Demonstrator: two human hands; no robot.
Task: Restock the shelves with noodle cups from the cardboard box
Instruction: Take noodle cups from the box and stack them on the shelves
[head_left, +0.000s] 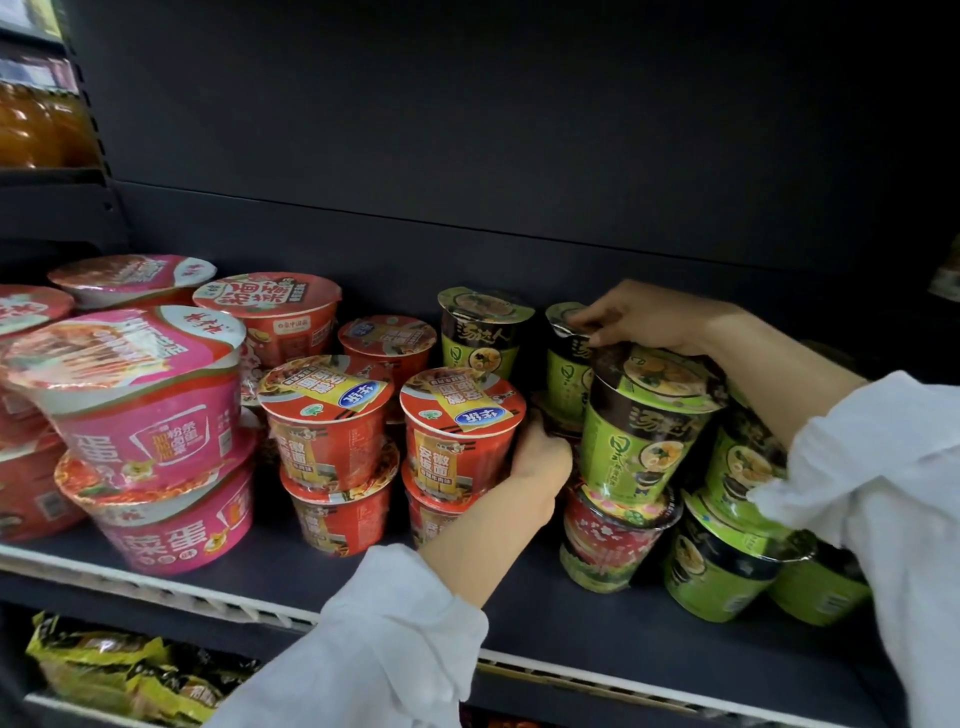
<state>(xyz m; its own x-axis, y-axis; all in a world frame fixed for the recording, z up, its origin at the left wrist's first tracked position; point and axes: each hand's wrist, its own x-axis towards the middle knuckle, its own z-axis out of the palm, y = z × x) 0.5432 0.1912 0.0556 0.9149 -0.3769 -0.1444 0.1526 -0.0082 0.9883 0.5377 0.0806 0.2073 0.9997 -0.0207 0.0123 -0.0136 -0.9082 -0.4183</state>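
Observation:
Green noodle cups stand stacked on the right of the dark shelf (519, 613). My right hand (649, 317) reaches over the front stacked green cup (644, 421) and its fingertips pinch the lid of a green cup behind it (566, 332). My left hand (540, 457) sits in the gap between the red noodle cup (462, 431) and the green stack. Its fingers curl round a dark-lidded cup (558, 421) that is mostly hidden there. Another green cup (483, 332) stands alone further back. The cardboard box is out of view.
Stacked red cups (327, 426) fill the shelf's middle, large pink bowls (140, 395) the left. A red-and-green cup (608, 540) supports the green stack. Yellow packets (104, 660) lie on the shelf below; orange bottles (36, 124) stand at the upper left.

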